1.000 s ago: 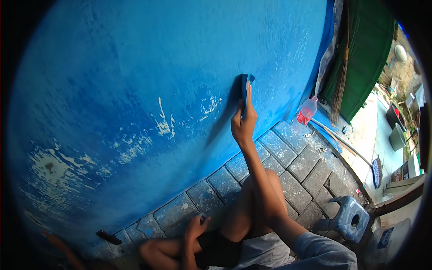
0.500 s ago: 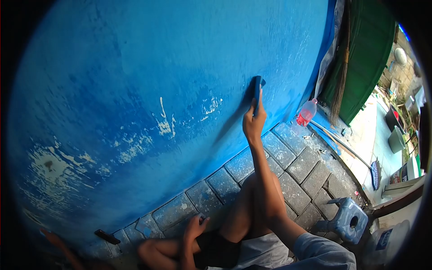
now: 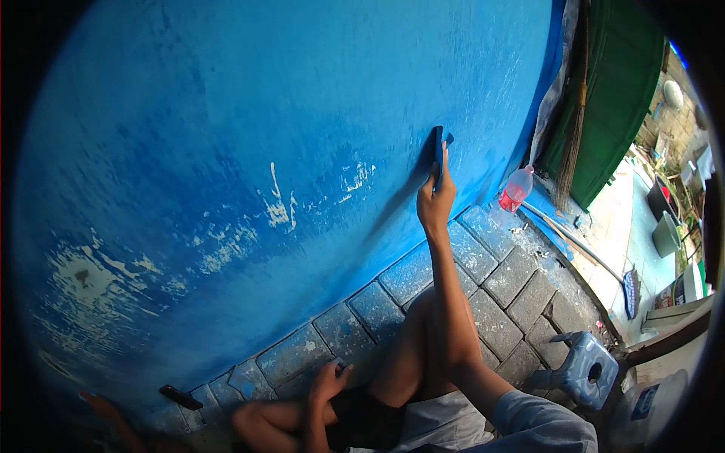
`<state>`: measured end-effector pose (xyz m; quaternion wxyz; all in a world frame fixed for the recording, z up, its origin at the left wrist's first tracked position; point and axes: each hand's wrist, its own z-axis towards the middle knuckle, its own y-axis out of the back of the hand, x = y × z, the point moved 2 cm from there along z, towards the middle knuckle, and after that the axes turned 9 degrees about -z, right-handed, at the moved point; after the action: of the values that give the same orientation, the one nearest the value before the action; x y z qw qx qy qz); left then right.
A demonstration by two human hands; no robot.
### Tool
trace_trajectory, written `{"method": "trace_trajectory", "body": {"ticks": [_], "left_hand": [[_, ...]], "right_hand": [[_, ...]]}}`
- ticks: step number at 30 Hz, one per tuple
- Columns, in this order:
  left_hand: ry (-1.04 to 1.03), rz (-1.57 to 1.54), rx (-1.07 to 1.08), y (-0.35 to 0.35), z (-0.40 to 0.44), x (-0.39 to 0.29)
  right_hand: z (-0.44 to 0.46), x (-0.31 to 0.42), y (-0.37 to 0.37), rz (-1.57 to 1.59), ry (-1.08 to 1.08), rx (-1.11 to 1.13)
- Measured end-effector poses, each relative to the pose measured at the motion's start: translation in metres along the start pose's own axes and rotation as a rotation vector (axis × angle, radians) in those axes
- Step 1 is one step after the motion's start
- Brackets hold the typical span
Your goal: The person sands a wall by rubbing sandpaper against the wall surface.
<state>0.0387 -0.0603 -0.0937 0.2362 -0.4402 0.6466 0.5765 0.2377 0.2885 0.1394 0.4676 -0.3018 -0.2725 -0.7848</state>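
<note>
My right hand is closed around a flat, dark-edged blue tool; its exact kind is unclear. It is held up against the blue wall, at the right end of the worn patches, with a finger stretched along it. Bare pale patches and scratches mark the wall's lower left. Low by my bent knee, my left hand rests with curled fingers; a dark spot shows between thumb and finger, too small to name.
Another person's hand is near the wall at bottom left, beside a dark phone-like object. Grey paving runs along the wall. A bottle of red liquid, a broom and a blue stool stand right.
My right hand and the blue tool have shifted slightly right along the wall. The other person's hand has moved a little right and down. My left hand stays put.
</note>
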Motion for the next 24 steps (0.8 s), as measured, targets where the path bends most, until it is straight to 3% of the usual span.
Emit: {"method": "trace_trajectory", "body": {"ticks": [3, 5, 6, 13, 16, 20, 24], "left_hand": [[0.032, -0.015, 0.007, 0.0, 0.0, 0.0], [0.04, -0.016, 0.007, 0.001, -0.001, -0.004], [0.046, -0.019, 0.009, 0.002, -0.001, -0.007], [0.045, 0.003, 0.006, 0.003, -0.002, -0.008], [0.075, -0.018, 0.028, 0.004, -0.002, -0.01], [0.042, -0.014, 0.012, 0.001, 0.0, -0.003], [0.051, 0.022, 0.01, 0.0, 0.001, -0.002]], "right_hand": [[0.008, 0.016, 0.001, 0.052, -0.023, -0.004], [0.009, 0.039, -0.004, -0.011, 0.284, -0.093], [0.006, 0.05, -0.007, 0.011, 0.302, -0.085], [-0.002, 0.058, -0.008, 0.012, 0.355, 0.001], [0.009, 0.03, -0.004, -0.049, 0.332, -0.107], [0.008, 0.019, 0.001, -0.002, 0.144, -0.036], [-0.007, 0.059, -0.011, 0.021, 0.298, -0.043]]}}
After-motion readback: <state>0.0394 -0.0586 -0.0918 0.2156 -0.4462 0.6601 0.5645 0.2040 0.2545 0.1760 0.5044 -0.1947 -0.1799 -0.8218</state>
